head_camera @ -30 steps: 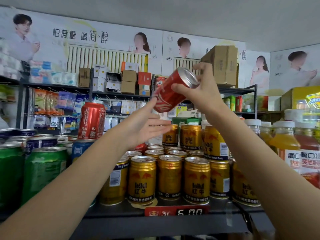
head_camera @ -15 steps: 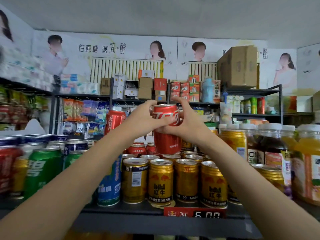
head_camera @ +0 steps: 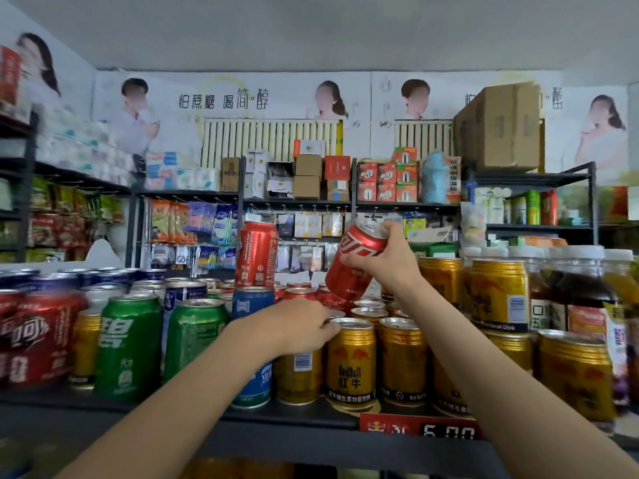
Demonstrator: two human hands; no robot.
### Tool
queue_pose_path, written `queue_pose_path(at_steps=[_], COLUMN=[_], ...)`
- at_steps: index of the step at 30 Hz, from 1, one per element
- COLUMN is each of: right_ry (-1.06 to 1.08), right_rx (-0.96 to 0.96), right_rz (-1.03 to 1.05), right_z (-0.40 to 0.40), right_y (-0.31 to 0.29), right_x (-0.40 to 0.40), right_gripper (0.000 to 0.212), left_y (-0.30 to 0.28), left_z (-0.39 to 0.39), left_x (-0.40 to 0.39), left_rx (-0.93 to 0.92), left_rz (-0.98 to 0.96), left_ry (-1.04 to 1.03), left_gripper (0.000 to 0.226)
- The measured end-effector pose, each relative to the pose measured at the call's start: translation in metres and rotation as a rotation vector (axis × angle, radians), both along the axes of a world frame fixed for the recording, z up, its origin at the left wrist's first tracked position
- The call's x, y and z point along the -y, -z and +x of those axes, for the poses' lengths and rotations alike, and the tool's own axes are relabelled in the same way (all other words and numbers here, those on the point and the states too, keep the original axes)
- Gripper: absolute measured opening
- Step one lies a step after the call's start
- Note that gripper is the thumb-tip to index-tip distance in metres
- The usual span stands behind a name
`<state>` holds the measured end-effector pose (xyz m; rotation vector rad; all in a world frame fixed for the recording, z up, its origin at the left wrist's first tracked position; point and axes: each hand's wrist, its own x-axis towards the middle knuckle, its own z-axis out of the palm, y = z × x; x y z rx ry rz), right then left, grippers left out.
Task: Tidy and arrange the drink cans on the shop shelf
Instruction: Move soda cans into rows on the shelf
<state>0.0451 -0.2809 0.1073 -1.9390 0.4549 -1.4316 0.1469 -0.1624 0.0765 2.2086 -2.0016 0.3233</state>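
Observation:
My right hand (head_camera: 387, 267) grips a red cola can (head_camera: 356, 262), tilted with its top to the upper right, above the back rows of cans. My left hand (head_camera: 301, 324) rests on top of a gold Red Bull can (head_camera: 299, 375) in the front row, fingers curled over its lid, touching the neighbouring gold can (head_camera: 351, 364). A tall red can (head_camera: 256, 254) stands stacked on a blue can (head_camera: 252, 344). Green cans (head_camera: 129, 344) and red cola cans (head_camera: 38, 337) fill the shelf's left side.
The dark shelf edge (head_camera: 242, 430) carries a red price tag (head_camera: 420, 431). More gold cans (head_camera: 498, 295) are stacked at right, beside bottled drinks (head_camera: 584, 288). Behind stand racks of boxes, snacks and a large cardboard carton (head_camera: 501, 127).
Both hands held the red cola can upright half a second ago. Now my left hand has let go and dropped onto the front gold can, while the right tilts the cola can rightward.

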Motion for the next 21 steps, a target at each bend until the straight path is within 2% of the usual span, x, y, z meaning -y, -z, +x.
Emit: queue_pose_path(at_steps=[3,7,11,13,16,18,21], right_ry=[0.026,0.021,-0.053,-0.103,-0.170,-0.193,-0.147], right_rx=[-0.022,0.031,0.101,0.108,-0.011,-0.139,-0.249], right_rz=[-0.001,0.004,0.012,0.012,-0.020,-0.058,-0.123], right_z=[0.006,0.003,-0.013,-0.027,-0.048,-0.055,-0.057], right_y=[0.004,0.008,-0.002,-0.006,-0.007,-0.001,0.013], right_x=[0.002,-0.001,-0.017,-0.026,-0.041,-0.050,-0.058], right_gripper=[0.073,0.070,0.067,0.063,0.058,0.061,0.059], left_y=[0.007,0.014,0.014,0.013,0.008,0.006,0.007], left_z=[0.002,0.012,0.011,0.008,0.012,0.017,0.016], left_x=[0.004,0.004,0.001,-0.005,-0.015,-0.018,-0.017], left_rx=[-0.065,0.013,0.018,0.127,0.479,0.522,0.504], left_rz=[0.069,-0.001,-0.036,-0.016,-0.064,-0.091,-0.151], left_ry=[0.024,0.063,0.061,-0.004,-0.129,-0.163,-0.118], left_gripper=[0.052,0.064,0.068,0.070,0.056,0.043,0.040])
